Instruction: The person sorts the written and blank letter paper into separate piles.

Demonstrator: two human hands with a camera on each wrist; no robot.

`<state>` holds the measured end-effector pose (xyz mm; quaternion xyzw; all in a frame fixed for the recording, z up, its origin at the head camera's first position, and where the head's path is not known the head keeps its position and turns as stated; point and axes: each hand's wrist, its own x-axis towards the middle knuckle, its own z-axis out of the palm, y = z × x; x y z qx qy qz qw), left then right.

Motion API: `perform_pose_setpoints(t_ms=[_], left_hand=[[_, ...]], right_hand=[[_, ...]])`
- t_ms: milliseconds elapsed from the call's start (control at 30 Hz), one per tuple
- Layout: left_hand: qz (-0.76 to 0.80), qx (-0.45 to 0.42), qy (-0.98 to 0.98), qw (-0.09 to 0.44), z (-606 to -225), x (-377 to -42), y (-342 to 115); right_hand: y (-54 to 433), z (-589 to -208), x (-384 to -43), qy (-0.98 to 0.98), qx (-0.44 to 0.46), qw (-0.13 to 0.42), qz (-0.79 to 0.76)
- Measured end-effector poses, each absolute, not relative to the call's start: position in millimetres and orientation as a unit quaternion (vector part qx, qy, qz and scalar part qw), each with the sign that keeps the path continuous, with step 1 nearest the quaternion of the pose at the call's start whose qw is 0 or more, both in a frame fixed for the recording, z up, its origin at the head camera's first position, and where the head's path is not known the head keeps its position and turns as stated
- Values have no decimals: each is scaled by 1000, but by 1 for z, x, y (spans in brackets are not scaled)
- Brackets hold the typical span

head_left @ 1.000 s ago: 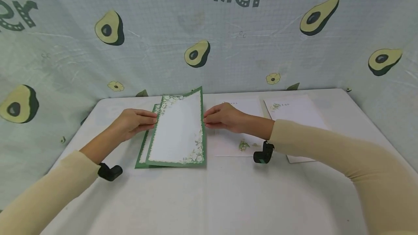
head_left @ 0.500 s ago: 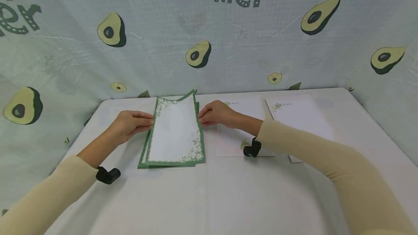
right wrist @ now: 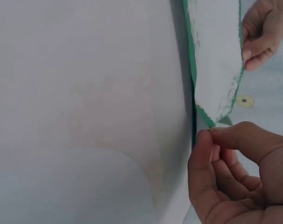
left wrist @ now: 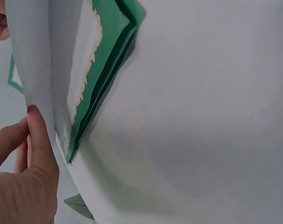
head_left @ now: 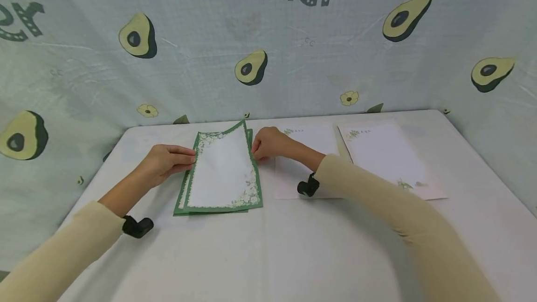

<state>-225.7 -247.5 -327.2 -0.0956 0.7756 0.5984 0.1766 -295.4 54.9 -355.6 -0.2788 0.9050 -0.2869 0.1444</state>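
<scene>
A sheet of paper with a green border and white flowers is held up over a stack of like sheets at the table's left. My left hand pinches its left edge between thumb and fingers; in the left wrist view the left hand grips the sheet's edge with its pale back showing. On the other side, my right hand pinches the right edge; the right wrist view has thumb and index fingertips of the right hand at the green border. The held sheet bows at its top edge.
To the right lie two pale sheets with small green prints: one white sheet partly under the right forearm, another white sheet farther right. The white table ends at an avocado-print curtain behind.
Both hands and the held sheet have moved slightly left and down, so the sheet lies more over the stack. The right forearm has swung left, uncovering more of the far-right sheet.
</scene>
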Motion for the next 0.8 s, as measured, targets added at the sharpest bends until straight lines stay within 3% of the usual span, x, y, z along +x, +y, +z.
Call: perform_pose_setpoints(t_ms=[300, 800], left_hand=[[599, -97, 778, 163, -329, -225, -257], [581, -90, 790, 172, -338, -228, -272]], right_hand=[[47, -351, -292, 904, -248, 194, -290], [41, -358, -282, 886, -220, 193, -360]])
